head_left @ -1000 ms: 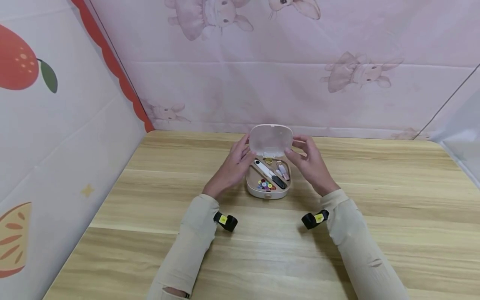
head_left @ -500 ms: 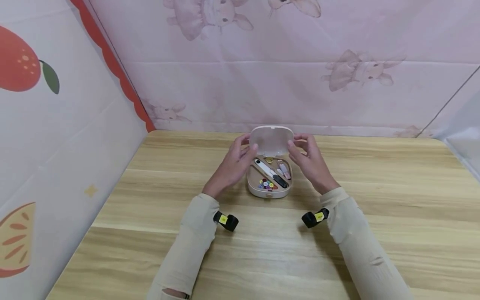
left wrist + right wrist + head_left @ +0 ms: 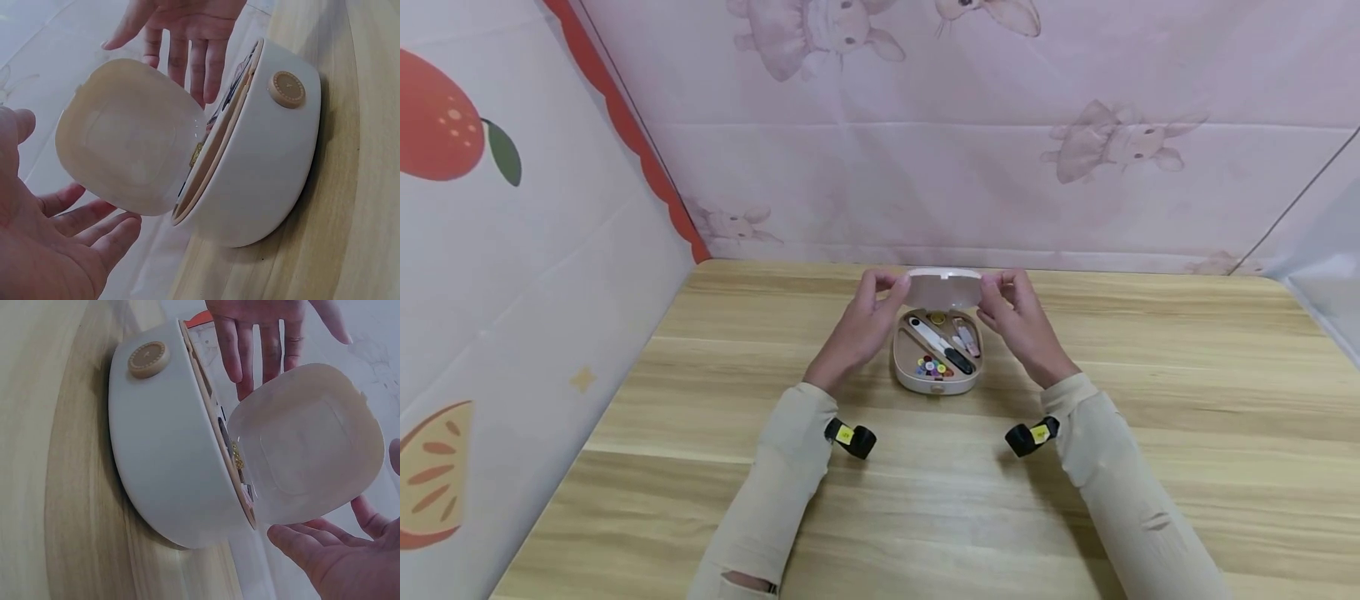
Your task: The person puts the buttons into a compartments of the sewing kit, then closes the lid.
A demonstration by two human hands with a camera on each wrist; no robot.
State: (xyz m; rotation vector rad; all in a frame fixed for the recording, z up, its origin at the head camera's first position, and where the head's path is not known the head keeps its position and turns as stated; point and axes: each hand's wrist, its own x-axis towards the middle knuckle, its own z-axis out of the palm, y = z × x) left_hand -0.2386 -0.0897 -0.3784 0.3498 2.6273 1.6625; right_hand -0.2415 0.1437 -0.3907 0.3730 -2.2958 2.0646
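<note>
A white sewing box (image 3: pixel 934 387) with a tan front button stands on the table, its lid (image 3: pixel 945 293) raised and leaning over the back. Inside lie colourful buttons (image 3: pixel 931 367), a long white tool with a black end (image 3: pixel 940 343), a small pink and white item (image 3: pixel 965 336) and a gold round piece (image 3: pixel 937 318). My left hand (image 3: pixel 859 329) is at the lid's left edge; its fairly straight fingers (image 3: pixel 94 219) touch the rim, thumb apart. On the other side, my right hand (image 3: pixel 1028 332) touches the lid's right edge with extended fingers (image 3: pixel 312 534).
The wooden table (image 3: pixel 700 400) reaches back to a pink cloth wall (image 3: pixel 962 175) printed with rabbits. At the left rises a white cloth wall (image 3: pixel 550 275) with fruit prints. A black camera mount (image 3: pixel 852 438) sits on each wrist.
The lid has tilted forward and lower towards me, so its top edge sits lower. Both hands have followed it at its sides. The box and its contents stay put.
</note>
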